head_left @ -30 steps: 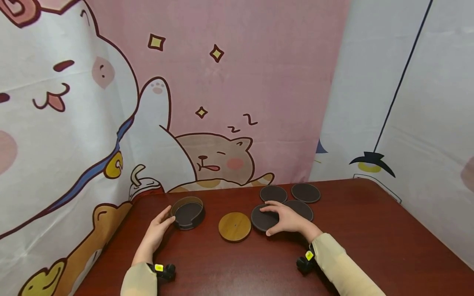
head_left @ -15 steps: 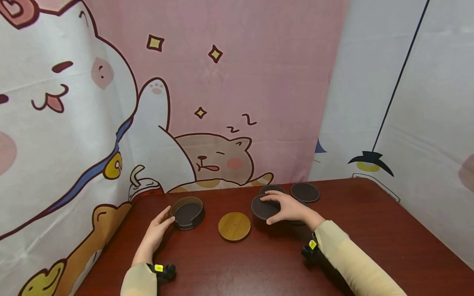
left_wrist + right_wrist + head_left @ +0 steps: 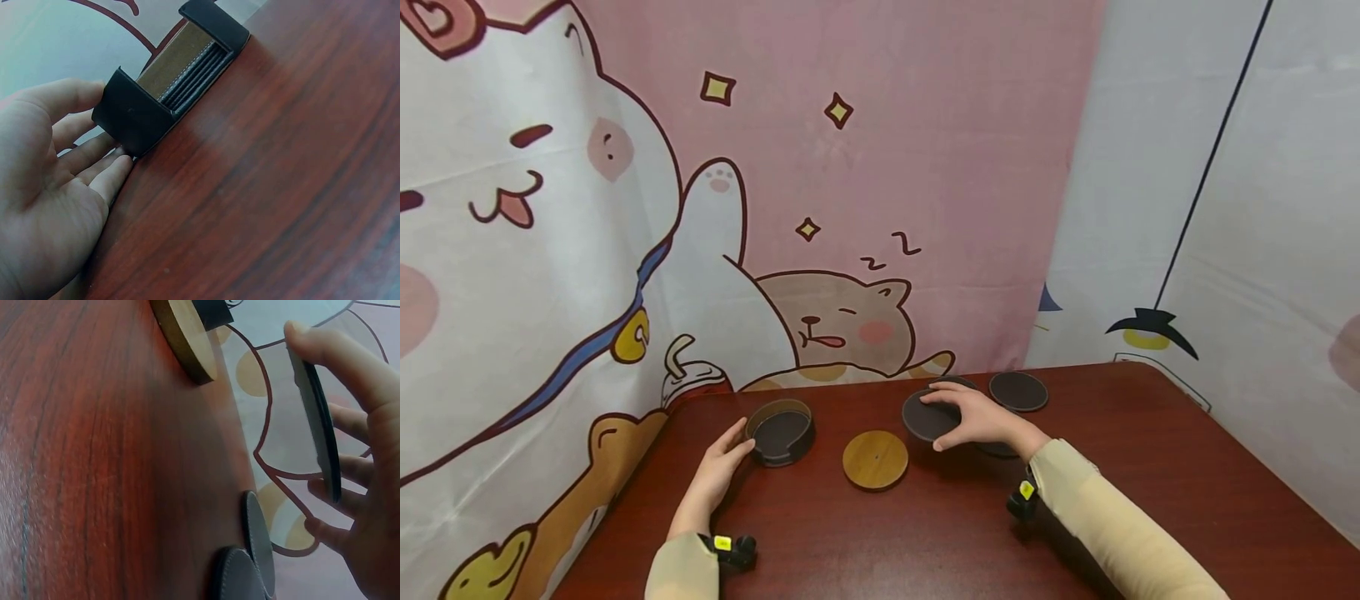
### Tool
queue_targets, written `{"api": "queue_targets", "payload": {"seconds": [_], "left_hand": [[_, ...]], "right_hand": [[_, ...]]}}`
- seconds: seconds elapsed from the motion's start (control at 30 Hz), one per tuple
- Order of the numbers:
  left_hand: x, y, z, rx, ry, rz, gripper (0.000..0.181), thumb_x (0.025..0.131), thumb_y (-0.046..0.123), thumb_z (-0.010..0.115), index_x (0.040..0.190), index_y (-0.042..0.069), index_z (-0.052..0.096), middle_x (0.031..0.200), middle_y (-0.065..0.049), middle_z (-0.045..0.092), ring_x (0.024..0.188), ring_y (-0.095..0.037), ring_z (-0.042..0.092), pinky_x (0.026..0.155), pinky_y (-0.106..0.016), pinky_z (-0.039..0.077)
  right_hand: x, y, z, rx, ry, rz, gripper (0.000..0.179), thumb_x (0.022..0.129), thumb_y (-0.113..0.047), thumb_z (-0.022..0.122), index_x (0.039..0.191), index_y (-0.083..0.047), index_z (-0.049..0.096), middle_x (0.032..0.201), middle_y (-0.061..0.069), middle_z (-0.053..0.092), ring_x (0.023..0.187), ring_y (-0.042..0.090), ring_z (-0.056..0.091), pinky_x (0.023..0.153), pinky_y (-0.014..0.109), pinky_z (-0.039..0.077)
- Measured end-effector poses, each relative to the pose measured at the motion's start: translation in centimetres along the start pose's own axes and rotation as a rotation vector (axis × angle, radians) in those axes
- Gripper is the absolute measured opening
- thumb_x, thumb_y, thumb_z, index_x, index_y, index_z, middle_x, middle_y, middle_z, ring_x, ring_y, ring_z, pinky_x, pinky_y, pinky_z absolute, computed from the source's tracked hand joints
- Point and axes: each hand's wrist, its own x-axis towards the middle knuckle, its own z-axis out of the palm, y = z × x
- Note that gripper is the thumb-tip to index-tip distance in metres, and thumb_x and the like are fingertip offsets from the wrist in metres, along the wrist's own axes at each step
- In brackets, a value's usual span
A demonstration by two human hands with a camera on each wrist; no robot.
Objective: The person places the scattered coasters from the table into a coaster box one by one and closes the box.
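My right hand point(image 3: 977, 417) pinches a round dark grey coaster point(image 3: 925, 414) by its edge, raised off the table. In the right wrist view, this coaster point(image 3: 314, 415) is tilted nearly edge-on between thumb and fingers. On the left, a round black coaster holder point(image 3: 801, 442) with a brown lining and a notch in its front wall stands upright. Several dark coasters point(image 3: 195, 78) lie stacked inside it. My left hand point(image 3: 711, 475) rests with relaxed fingers against the holder's left side. Between both hands lies a round yellow-brown wooden disc point(image 3: 876, 460).
Behind my right hand, another dark coaster point(image 3: 1018, 391) lies flat near the table's back edge. Two more are partly covered by the hand and the held coaster. A patterned cloth backdrop point(image 3: 955, 192) rises behind the reddish-brown table point(image 3: 880, 550).
My right hand has lifted the dark coaster off the table and shifted it slightly back and to the left. The left hand and the holder have stayed where they were.
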Motion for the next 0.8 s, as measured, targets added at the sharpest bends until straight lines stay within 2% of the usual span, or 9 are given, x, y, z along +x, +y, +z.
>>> {"api": "queue_targets", "payload": {"seconds": [0.2,0.43,0.63,0.8], "left_hand": [[0.0,-0.3,-0.1,0.001,0.016,0.012,0.062,0.099,0.017,0.055,0.153,0.004,0.026,0.157,-0.022,0.020,0.144,-0.036,0.016,0.114,-0.050,0.018],[0.4,-0.5,-0.2,-0.021,0.017,0.022,0.062,0.099,0.014,0.056,0.152,0.002,0.027,0.157,-0.022,0.020,0.144,-0.036,0.017,0.114,-0.049,0.018],[0.6,-0.5,-0.1,-0.059,0.012,0.014,0.062,0.099,0.013,0.055,0.152,0.001,0.025,0.157,-0.022,0.018,0.145,-0.036,0.014,0.115,-0.048,0.016],[0.6,-0.4,-0.1,-0.062,0.013,0.030,0.061,0.099,0.012,0.054,0.152,0.001,0.026,0.157,-0.022,0.019,0.145,-0.034,0.015,0.114,-0.047,0.017]], "right_hand": [[1.3,-0.3,1.0,-0.015,-0.010,-0.034,0.075,0.071,-0.048,0.082,0.139,-0.029,0.054,0.154,0.002,0.031,0.140,0.032,0.029,0.099,0.051,0.038],[3.2,-0.8,1.9,-0.041,0.002,-0.064,0.078,0.070,-0.052,0.081,0.139,-0.029,0.054,0.154,0.003,0.033,0.137,0.032,0.035,0.097,0.051,0.039],[4.9,-1.5,2.7,-0.042,-0.015,-0.060,0.078,0.070,-0.053,0.081,0.139,-0.031,0.053,0.154,0.000,0.033,0.139,0.029,0.032,0.100,0.050,0.039],[6.4,-2.3,3.5,-0.054,-0.030,-0.067,0.078,0.069,-0.056,0.080,0.138,-0.032,0.054,0.153,-0.001,0.034,0.139,0.028,0.032,0.102,0.050,0.038]]}}
